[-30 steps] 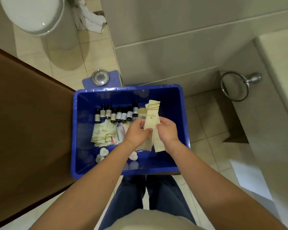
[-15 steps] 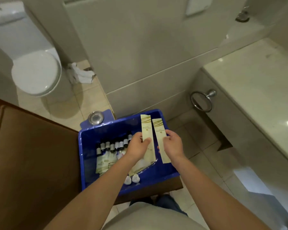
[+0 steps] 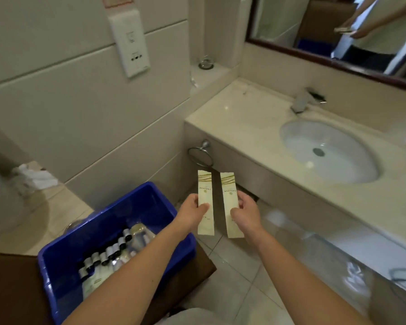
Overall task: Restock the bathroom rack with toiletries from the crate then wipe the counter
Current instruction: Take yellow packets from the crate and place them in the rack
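Crate (image 3: 136,207), its bottles (image 3: 108,253) half hidden behind a forearm (image 3: 136,268); left hand (image 3: 192,211) pinches the left sachet (image 3: 205,184), right hand (image 3: 246,213) the right sachet (image 3: 229,186), print too small to read

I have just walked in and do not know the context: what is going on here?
A person stands beside the bathroom counter. The left hand grips the left sachet and the right hand grips the right sachet; both sachets are upright, side by side, not touching. The blue crate under the left arm holds small bottles and more sachets. Neither sachet is put down yet, and neither hand holds a cloth.
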The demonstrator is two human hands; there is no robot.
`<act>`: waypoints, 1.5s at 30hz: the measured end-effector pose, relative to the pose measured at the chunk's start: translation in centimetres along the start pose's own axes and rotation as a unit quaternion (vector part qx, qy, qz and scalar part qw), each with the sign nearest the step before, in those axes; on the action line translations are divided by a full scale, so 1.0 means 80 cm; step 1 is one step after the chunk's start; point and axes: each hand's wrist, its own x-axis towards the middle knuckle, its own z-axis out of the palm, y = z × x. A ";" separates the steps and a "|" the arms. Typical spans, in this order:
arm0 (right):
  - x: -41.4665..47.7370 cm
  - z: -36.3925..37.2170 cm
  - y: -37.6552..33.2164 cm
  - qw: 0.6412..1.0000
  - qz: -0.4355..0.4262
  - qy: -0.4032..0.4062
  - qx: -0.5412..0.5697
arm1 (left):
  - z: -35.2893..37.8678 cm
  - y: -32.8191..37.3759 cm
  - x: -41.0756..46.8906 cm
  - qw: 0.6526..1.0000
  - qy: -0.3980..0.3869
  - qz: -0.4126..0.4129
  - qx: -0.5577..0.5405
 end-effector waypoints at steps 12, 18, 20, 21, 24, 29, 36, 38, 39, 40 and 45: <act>-0.114 -0.241 0.060 0.982 0.020 0.131 0.136 | 0.218 0.059 -0.097 0.988 -0.111 0.095 0.045; -0.160 -0.347 0.090 0.967 0.009 0.199 0.157 | 0.317 0.087 -0.135 0.975 -0.162 0.138 0.061; -0.173 -0.376 0.099 0.960 0.005 0.218 0.174 | 0.346 0.096 -0.145 0.968 -0.179 0.157 0.074; -0.178 -0.389 0.102 0.957 0.002 0.226 0.182 | 0.360 0.101 -0.149 0.965 -0.188 0.166 0.079; -0.190 -0.426 0.112 0.947 -0.006 0.248 0.204 | 0.399 0.118 -0.159 0.957 -0.207 0.180 0.095; -0.196 -0.476 0.125 0.928 -0.007 0.283 0.241 | 0.456 0.142 -0.164 0.949 -0.226 0.193 0.106; -0.172 -0.535 0.129 0.908 0.009 0.312 0.279 | 0.526 0.177 -0.138 0.943 -0.239 0.191 0.134; -0.157 -0.555 0.127 0.908 0.016 0.312 0.277 | 0.546 0.193 -0.126 0.940 -0.253 0.186 0.131; -0.148 -0.566 0.125 0.908 0.018 0.313 0.279 | 0.556 0.201 -0.118 0.940 -0.258 0.184 0.130; -0.138 -0.578 0.122 0.906 0.020 0.315 0.282 | 0.567 0.211 -0.109 0.938 -0.262 0.184 0.131; -0.080 -0.641 0.113 0.894 0.034 0.337 0.294 | 0.627 0.260 -0.055 0.928 -0.281 0.197 0.147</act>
